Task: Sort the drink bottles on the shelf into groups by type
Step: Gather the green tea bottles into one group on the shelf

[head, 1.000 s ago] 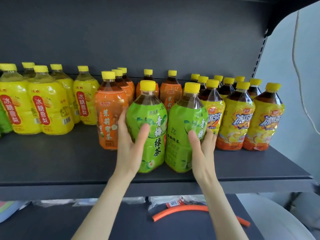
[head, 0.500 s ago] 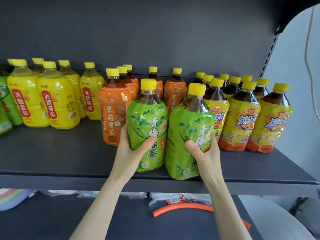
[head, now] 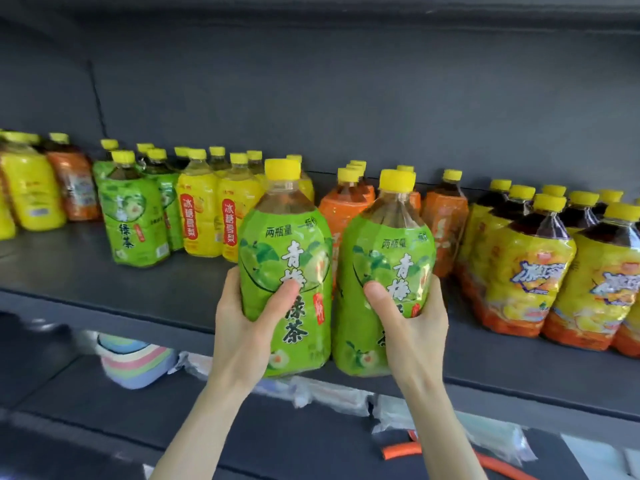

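Head view, left hand and right hand gripping upright green bottles

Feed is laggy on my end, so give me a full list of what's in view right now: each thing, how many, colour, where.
Held green tea bottles: two, green labels, yellow caps, one in each hand at the shelf's front edge.
Shelved green tea bottles: a few, green, left of centre.
Yellow pear drink bottles: several, centre-left; more at far left.
Orange-label bottles: several, behind the held pair; one at far left.
Iced tea bottles: many, yellow-orange labels, dark liquid, right.
Shelf: dark grey.
Pastel bowls: a stack, lower shelf, left.
Orange tube: one, lower shelf, right.
Clear plastic bags: count unclear, lower shelf.
Left hand: gripping the left bottle.
Right hand: gripping the right bottle.
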The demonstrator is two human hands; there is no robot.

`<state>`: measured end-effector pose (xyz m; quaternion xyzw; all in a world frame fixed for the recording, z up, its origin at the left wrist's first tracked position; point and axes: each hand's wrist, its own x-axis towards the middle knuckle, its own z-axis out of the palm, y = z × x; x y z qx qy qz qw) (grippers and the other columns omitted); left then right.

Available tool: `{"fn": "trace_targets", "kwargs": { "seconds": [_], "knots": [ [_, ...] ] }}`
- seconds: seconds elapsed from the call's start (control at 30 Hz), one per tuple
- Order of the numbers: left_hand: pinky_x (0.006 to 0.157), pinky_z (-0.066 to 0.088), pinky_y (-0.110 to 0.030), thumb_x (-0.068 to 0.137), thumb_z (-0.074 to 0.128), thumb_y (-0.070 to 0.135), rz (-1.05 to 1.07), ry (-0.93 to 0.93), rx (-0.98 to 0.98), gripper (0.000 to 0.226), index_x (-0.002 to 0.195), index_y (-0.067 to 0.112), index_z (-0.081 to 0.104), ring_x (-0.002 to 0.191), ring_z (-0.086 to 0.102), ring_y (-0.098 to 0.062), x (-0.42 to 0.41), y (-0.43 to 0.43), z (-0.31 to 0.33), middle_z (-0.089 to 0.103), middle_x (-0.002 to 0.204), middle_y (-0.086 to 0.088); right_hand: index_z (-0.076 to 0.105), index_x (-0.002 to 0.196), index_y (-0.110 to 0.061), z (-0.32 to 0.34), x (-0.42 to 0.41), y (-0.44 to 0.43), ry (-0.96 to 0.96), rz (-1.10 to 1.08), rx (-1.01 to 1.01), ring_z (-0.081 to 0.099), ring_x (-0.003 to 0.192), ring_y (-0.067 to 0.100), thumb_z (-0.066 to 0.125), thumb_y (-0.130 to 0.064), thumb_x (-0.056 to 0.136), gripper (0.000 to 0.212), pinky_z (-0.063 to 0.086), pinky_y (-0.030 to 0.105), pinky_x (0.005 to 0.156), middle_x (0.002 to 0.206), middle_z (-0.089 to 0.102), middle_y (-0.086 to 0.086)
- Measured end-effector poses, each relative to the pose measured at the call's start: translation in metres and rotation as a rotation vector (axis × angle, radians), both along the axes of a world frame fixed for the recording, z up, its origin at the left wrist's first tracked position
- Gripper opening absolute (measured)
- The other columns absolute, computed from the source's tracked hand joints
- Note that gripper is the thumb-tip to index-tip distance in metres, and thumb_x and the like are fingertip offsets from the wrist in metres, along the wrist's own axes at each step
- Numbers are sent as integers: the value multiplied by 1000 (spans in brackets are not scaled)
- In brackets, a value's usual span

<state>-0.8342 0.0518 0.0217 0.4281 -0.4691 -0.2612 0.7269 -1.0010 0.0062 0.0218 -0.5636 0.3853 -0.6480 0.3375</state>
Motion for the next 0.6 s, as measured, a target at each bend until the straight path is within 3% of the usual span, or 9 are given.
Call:
{"fn": "trace_targets", "kwargs": {
  "seconds": [0.1,0.17,0.23,0.37,0.5,0.6],
  "knots": [
    [68,54,-22,57,69,51,48,-4,-14,50,104,35,58,90,67,-7,61,25,3,71,98,13,58,110,-28,0,64,14,-13,67,-8,66,82,-3,71,-62,48,72,50,11,67,91,70,-24],
    [74,54,-30,57,70,53,78,-20,2,54,106,34,59,93,67,-10,107,43,-1,71,100,11,58,116,-30,-3,111,27,-38,104,5,66,88,-3,73,-64,47,78,51,12,72,96,71,-20],
    [78,53,-34,57,69,54,96,-33,26,57,108,31,59,94,67,-12,151,60,-6,71,101,9,59,109,-31,-7,156,40,-72,132,25,67,84,-3,72,-61,48,69,51,13,69,93,71,-20],
    [66,55,-24,53,70,53,98,-48,53,60,106,28,58,89,69,-10,226,85,-12,72,97,9,59,107,-26,-14,237,56,-86,164,54,68,78,-1,73,-60,47,71,51,20,67,90,71,-19],
    [65,54,-22,53,71,53,107,-51,59,61,106,27,58,88,69,-10,287,84,-6,72,97,9,59,109,-30,-8,301,56,-79,173,65,67,81,-5,76,-59,50,68,50,17,68,91,72,-19],
    [72,54,-30,54,71,53,105,-36,44,58,105,28,59,91,69,-12,327,70,-3,72,99,8,58,109,-32,-2,341,43,-68,156,59,65,81,-8,84,-49,60,57,50,10,64,90,72,-20]
  ]
}}
